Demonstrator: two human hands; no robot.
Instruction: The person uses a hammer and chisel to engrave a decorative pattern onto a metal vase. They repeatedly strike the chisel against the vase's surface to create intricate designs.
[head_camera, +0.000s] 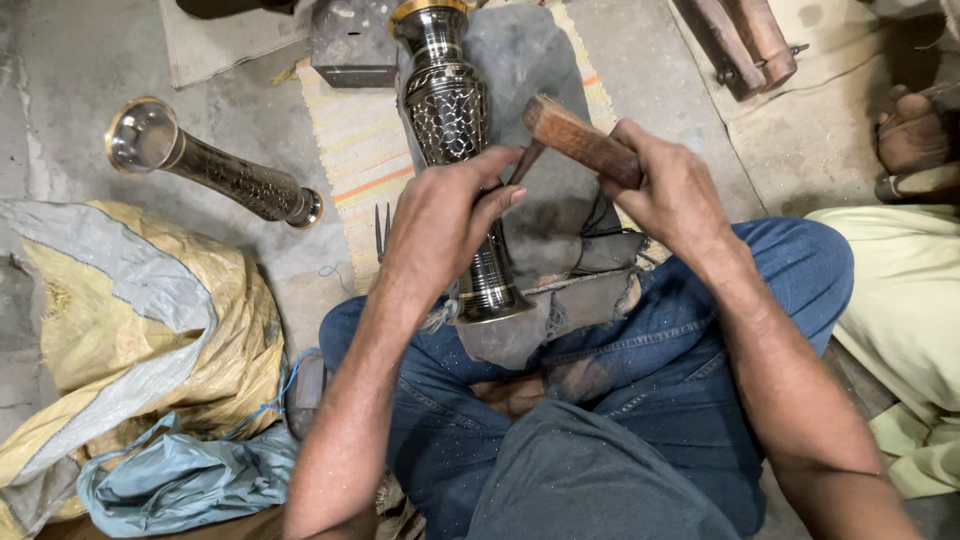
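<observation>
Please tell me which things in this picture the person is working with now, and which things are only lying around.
In use:
- left hand, pinching a thin tool against the engraved metal vase
- right hand, gripping the wooden mallet
- dark cloth under the vase

Lying about:
- second vase on the floor
- yellow sack
- blue bag
- metal block
- striped mat

Bare grey concrete floor (90, 60), stained and scuffed. Striped woven mat (350, 150) spread across the middle, pale with orange lines. Dark metal block (350, 45) at the mat's far edge. Second vase (215, 170) lying on its side at left, mouth toward the far left. Yellow and grey sacks (130, 330) heaped below it, blue plastic bag (180, 480) tucked against them. Wooden pieces (745, 40) at top right. Lit evenly, shadows soft
</observation>
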